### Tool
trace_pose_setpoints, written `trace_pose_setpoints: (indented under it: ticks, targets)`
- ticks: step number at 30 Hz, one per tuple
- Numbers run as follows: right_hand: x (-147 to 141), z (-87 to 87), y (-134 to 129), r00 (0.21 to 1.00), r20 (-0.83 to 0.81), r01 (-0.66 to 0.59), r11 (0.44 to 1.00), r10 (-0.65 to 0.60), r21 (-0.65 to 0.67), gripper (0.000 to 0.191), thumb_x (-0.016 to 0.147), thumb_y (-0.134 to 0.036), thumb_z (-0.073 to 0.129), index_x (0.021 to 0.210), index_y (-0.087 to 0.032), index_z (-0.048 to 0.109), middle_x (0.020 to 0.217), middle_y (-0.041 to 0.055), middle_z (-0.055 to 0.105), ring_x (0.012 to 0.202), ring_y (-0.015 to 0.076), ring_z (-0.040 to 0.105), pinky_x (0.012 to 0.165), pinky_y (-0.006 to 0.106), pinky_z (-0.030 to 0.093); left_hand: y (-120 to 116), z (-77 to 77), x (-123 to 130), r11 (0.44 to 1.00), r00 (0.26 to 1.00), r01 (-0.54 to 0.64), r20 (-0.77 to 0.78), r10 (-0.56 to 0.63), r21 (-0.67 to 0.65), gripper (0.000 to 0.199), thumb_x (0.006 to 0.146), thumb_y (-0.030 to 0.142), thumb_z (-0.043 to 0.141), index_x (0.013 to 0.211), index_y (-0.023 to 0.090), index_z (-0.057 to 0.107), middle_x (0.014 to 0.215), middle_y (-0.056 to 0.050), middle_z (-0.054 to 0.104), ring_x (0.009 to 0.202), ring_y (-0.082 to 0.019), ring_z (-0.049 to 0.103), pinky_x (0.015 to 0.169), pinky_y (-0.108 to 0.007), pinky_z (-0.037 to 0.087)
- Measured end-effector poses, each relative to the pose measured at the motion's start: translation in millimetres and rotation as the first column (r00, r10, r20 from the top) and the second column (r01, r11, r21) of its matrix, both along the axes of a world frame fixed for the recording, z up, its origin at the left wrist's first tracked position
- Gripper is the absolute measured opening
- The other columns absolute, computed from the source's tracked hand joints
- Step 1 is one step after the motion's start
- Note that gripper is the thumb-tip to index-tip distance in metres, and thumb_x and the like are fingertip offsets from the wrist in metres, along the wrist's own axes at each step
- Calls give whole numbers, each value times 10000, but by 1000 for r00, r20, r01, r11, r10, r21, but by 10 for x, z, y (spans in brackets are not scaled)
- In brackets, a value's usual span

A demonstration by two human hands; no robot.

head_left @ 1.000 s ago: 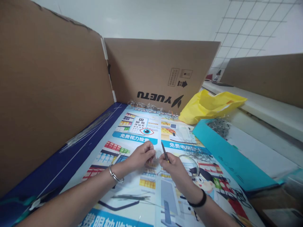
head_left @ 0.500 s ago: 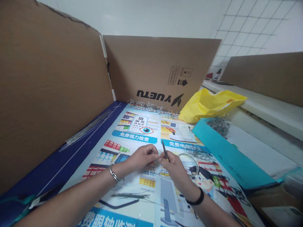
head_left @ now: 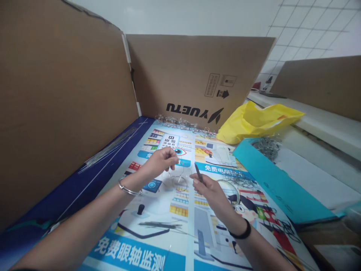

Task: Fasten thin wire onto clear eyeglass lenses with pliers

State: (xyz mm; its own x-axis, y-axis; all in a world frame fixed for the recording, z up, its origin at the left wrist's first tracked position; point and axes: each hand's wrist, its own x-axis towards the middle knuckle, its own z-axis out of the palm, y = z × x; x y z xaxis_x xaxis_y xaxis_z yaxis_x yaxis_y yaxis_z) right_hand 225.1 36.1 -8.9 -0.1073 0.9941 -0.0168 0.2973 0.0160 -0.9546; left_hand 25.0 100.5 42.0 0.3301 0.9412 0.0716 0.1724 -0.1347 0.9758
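The tool [head_left: 199, 174] is dark, the bag [head_left: 254, 124] yellow, the box [head_left: 278, 190] turquoise, the cardboard [head_left: 169, 71] brown

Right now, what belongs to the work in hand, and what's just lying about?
In use:
left hand, pinching a thin, blurred wire piece
right hand, holding a dark pointed tool
possibly the wire tangle in the teal box

Apparently just lying about:
yellow bag
small bottle at the back
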Motion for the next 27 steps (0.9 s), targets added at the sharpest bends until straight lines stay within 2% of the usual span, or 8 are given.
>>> trace_pose_setpoints:
  ticks: [2, 5, 7, 11, 15, 20, 23, 27]
  targets:
    - [18, 13, -3, 979, 195, -64, 996, 52, 56, 388, 811, -469, 483, 1059, -199, 607, 870, 37, 610, 768, 176, 539, 680, 291, 411, 55, 86, -111, 999, 1000, -27, -5, 27, 30, 134, 744, 258, 588, 704, 172, 492, 546, 38, 548, 479, -73, 457, 461, -193, 341]
    - [20, 11, -14, 873, 485, -133, 983, 54, 130, 346, 795, -426, 501, 1059, -223, 594, 914, 34, 624, 796, 185, 559, 695, 292, 409, 124, 177, -284, 996, 999, -53, 1, 53, 74, 130, 747, 259, 596, 710, 170, 510, 546, 28, 552, 483, -74, 465, 465, -200, 338]
    - [3, 12, -29, 766, 641, -141, 984, 38, 111, 298, 783, -422, 518, 990, -221, 590, 892, 31, 629, 780, 186, 567, 671, 288, 404, 159, 203, -373, 993, 998, -65, -2, 65, 96, 121, 747, 254, 601, 717, 168, 521, 549, 25, 552, 488, -72, 474, 465, -199, 333]
    - [-62, 69, -52, 515, 857, -283, 946, 13, 156, 232, 828, -399, 473, 888, -219, 608, 865, 46, 618, 833, 205, 569, 688, 294, 384, 228, 160, -431, 995, 999, -50, 13, 49, 84, 111, 738, 226, 598, 698, 163, 516, 542, 36, 532, 480, -67, 487, 445, -190, 331]
    - [-176, 182, -19, 328, 944, -375, 912, -39, 168, 211, 845, -363, 469, 875, -221, 622, 829, 54, 610, 787, 200, 569, 656, 289, 356, 329, 42, -436, 996, 999, -29, 16, 28, 81, 109, 725, 205, 601, 680, 158, 513, 503, 58, 503, 455, -61, 487, 424, -172, 326]
    - [-366, 284, 47, 169, 985, -437, 892, -43, 114, 154, 826, -323, 519, 820, -213, 626, 777, 54, 605, 748, 191, 559, 607, 288, 311, 435, -40, -519, 996, 998, -58, 7, 58, 67, 94, 716, 183, 592, 677, 153, 512, 519, 59, 510, 455, -57, 501, 409, -160, 323]
    - [-443, 282, 65, 131, 990, -458, 883, -52, 107, 145, 823, -315, 534, 803, -204, 625, 769, 60, 607, 733, 193, 557, 589, 290, 293, 453, -54, -545, 996, 998, -60, 2, 60, 64, 97, 717, 190, 588, 675, 155, 508, 530, 55, 516, 461, -59, 506, 409, -160, 326]
    - [-483, 245, 76, 131, 990, -463, 881, -41, 98, 136, 835, -291, 517, 799, -208, 619, 751, 53, 607, 696, 181, 563, 567, 280, 277, 441, -76, -535, 996, 999, -40, 0, 40, 84, 105, 722, 207, 590, 678, 157, 509, 529, 53, 512, 462, -59, 498, 421, -163, 329]
